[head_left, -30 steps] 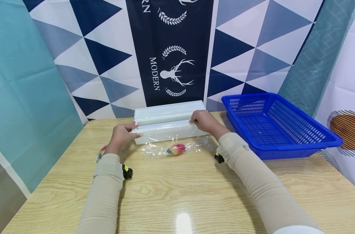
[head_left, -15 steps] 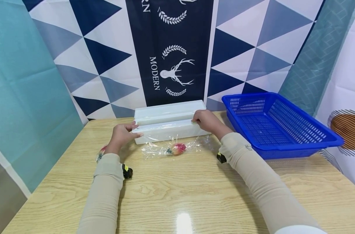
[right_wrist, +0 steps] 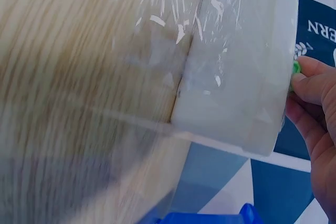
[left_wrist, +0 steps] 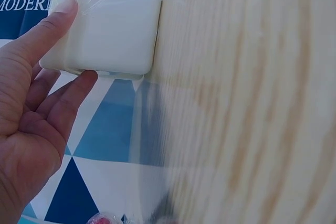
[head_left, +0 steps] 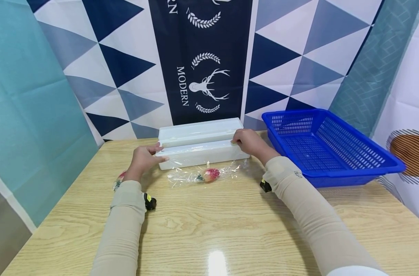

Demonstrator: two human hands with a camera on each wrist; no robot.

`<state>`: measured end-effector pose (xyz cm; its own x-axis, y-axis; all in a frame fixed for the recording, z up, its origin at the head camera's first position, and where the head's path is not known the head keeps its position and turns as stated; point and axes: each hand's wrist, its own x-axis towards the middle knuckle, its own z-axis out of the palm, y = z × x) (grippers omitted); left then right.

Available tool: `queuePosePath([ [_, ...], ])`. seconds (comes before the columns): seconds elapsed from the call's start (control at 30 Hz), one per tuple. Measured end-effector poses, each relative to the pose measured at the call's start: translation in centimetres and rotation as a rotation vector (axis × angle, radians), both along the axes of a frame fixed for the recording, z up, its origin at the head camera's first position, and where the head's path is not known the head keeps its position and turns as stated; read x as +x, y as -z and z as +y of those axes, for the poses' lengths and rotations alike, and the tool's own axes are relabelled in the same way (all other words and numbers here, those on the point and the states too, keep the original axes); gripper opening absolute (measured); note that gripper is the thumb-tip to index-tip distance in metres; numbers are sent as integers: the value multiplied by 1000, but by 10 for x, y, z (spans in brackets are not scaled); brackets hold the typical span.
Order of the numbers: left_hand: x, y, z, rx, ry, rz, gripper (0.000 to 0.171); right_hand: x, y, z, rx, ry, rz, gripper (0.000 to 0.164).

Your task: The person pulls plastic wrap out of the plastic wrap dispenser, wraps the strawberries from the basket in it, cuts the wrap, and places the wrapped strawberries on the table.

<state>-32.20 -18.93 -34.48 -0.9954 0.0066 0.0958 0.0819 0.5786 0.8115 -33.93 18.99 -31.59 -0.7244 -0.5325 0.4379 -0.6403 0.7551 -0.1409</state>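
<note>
A long white cling film box stands near the back of the table, its lid raised behind. My left hand grips its left end, thumb on the front face and fingers round the end. At the right part of the top edge, my right hand pinches a small green slider, seen in the right wrist view. Clear cling film hangs down the front onto the table. Under or wrapped in it lies a small red and yellow fruit-shaped thing with a green leafy end.
A blue mesh basket stands at the right, close to my right forearm. Partly hidden behind my left wrist lies another small red thing. A patterned cloth hangs right behind the box on the wooden table.
My right hand has slid a little to the right along the box's top edge. The left hand, box and fruit-shaped thing have stayed in place.
</note>
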Motion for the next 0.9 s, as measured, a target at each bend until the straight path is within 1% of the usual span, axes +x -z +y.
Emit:
queuePosePath([
  [0.1,0,1,-1,8,0,-2,67,0,1,3,-1,16,-8,22],
  [0.3,-1,2,-1,3,6,8,67,2,-1,8,3,14,-15,22],
  [0.57,-2,2,-2,1,11,17,65,6,-3,15,-2,8,30,20],
  [0.63,-2,2,-3,-2,22,19,65,7,-3,16,-1,13,31,19],
  [0.77,-1,2,-3,2,19,24,64,7,-2,17,3,23,20,20],
  [0.87,-1,3,-2,8,8,23,64,7,-2,18,-1,17,20,21],
  [0.9,-1,3,-2,5,14,23,64,6,-2,19,0,15,26,21],
])
